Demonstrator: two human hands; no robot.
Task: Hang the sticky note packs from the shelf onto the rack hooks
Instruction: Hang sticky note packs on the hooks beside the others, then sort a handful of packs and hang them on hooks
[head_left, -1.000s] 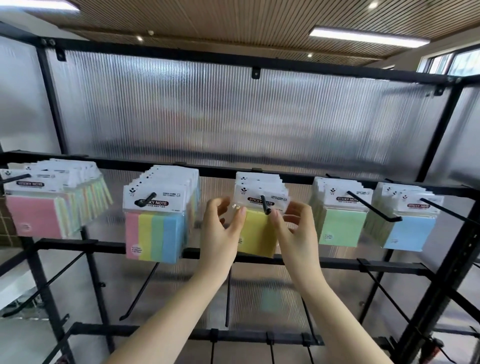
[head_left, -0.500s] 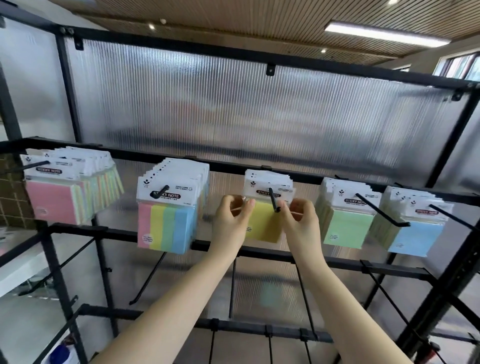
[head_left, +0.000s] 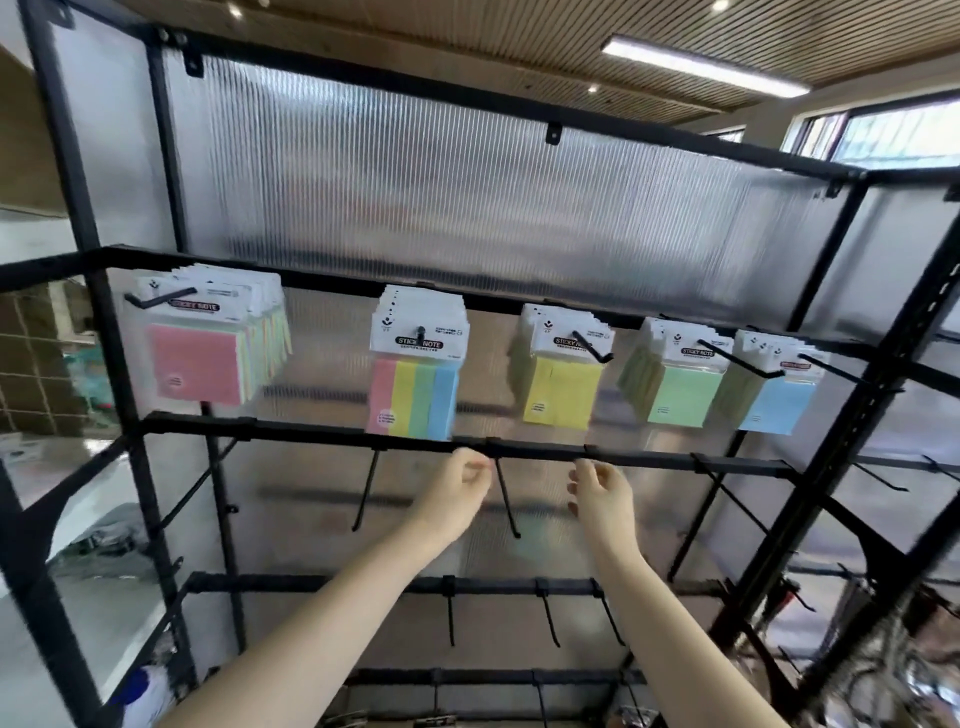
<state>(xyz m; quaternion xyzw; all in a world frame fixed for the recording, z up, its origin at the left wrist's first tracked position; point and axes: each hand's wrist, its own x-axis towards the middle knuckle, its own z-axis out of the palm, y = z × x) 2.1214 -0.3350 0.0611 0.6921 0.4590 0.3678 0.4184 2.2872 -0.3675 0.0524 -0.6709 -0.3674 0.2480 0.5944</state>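
"STICKY NOTE" in white on a black band, on the white header card of the multicolour pack. Same label on the pink pack, yellow pack and green pack. Blue pack label blurred. Small print unreadable.

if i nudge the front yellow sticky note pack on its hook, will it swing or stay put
Likely swings: the yellow pack hangs from one hook through its card header. Probably light, and its clear sleeve looks slick. It may slide along the hook.
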